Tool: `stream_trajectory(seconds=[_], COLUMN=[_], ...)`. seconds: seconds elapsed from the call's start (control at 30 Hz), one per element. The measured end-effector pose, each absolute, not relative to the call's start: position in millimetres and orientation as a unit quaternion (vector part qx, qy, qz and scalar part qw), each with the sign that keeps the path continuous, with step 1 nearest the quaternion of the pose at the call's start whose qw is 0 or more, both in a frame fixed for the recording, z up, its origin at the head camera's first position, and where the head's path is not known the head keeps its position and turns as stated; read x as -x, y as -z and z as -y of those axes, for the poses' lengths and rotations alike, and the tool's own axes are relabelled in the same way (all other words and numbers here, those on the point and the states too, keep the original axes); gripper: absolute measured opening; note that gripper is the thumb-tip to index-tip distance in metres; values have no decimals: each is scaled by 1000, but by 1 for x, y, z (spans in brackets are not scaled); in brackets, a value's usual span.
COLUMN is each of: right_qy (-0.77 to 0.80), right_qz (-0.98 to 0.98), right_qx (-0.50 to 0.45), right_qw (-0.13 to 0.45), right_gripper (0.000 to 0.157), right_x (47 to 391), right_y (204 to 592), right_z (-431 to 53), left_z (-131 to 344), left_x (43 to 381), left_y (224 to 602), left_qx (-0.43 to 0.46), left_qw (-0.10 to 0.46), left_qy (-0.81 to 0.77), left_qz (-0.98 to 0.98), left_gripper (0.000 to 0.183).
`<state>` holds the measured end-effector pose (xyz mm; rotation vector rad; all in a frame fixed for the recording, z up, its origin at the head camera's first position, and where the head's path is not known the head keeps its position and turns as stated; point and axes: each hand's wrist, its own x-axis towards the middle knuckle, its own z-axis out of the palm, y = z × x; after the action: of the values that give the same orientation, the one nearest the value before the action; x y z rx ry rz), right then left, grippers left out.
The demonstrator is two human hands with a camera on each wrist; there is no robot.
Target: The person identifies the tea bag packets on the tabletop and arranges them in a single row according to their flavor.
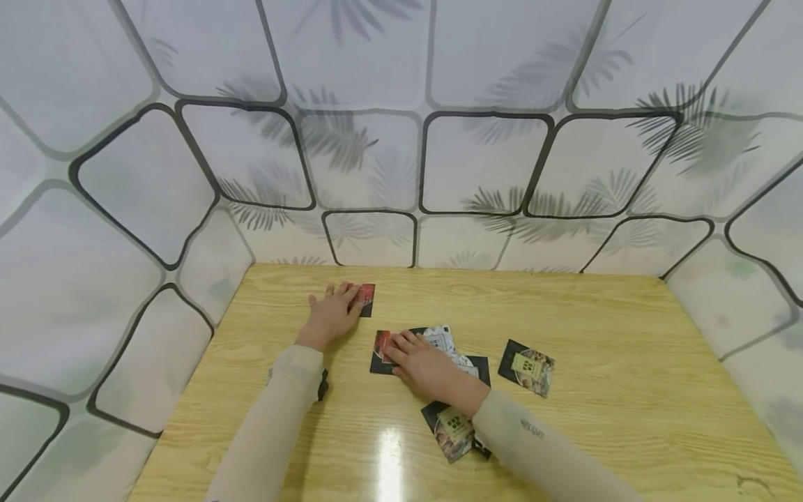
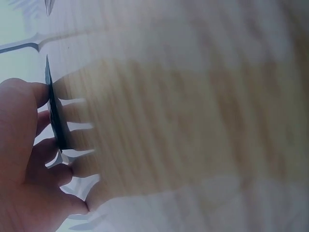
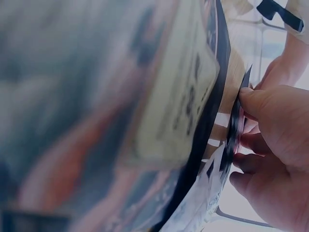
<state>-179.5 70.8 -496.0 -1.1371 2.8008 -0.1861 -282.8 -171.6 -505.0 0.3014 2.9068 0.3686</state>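
At the back left of the table, my left hand (image 1: 330, 317) rests with spread fingers on a red and black flat packet (image 1: 368, 294). In the left wrist view that packet (image 2: 56, 113) appears edge-on as a thin dark sheet, with the thumb and some fingers touching it. My right hand (image 1: 429, 366) lies over another red and black packet (image 1: 379, 347) in the middle, its fingers covering part of the front. White-patterned packets (image 1: 441, 338) lie beside and partly beneath the right hand. Up close, the right wrist view shows a blurred packet with a pale label (image 3: 176, 104).
A colourful packet with a yellow label (image 1: 529, 367) lies alone to the right. Another such packet (image 1: 454, 432) overlaps a dark one near the right forearm. The wooden table (image 1: 596, 432) meets patterned fabric walls (image 1: 479, 164) at the back and sides.
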Motion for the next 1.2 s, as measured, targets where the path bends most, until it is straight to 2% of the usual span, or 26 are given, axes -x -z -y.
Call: stream_trajectory(seconds=[1.2], right_qy=[12], right_qz=[-934], right_qx=[353], right_qw=[58], right_gripper=[47], right_x=[221], right_y=[491], right_z=[-66], left_z=[172], left_x=[281], left_y=[508], left_qx=[-102], left_qw=[92], left_qy=[-125], left_qz=[-983], left_gripper=[59])
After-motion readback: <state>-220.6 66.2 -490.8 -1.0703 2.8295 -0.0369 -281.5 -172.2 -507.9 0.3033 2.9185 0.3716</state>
